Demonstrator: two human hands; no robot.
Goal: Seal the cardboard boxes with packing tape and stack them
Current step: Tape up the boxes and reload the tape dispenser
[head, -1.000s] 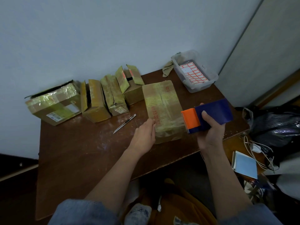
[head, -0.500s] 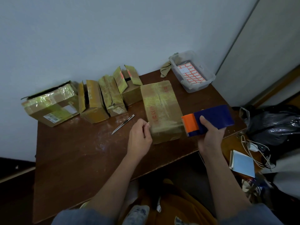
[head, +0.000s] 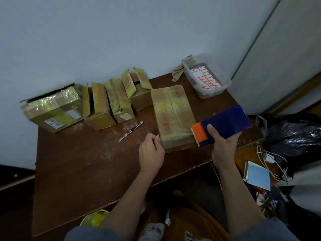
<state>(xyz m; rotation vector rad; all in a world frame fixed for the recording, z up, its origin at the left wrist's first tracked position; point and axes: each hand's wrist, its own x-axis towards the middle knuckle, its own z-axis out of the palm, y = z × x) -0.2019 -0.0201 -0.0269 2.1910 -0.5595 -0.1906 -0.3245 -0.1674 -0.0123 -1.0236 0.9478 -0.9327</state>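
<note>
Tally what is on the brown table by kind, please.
Brown cardboard boxes: 5
Slim silver utility knife: 1
Clear plastic tub of red-bordered labels: 1
Crumpled beige cloth: 1
Total: 8

A utility knife [head: 131,131] lies on the brown table [head: 78,171]; a clear bin [head: 207,76] holds red-bordered labels [head: 205,80].

A row of boxes [head: 97,105] lined the back of the table [head: 78,171] along the wall, closing that side. A knife [head: 131,131] lay just in front of them. The taped box [head: 172,117] filled the middle, and a tub [head: 224,84] blocked the far right corner. The table's near left part lay open for a hand.
</note>
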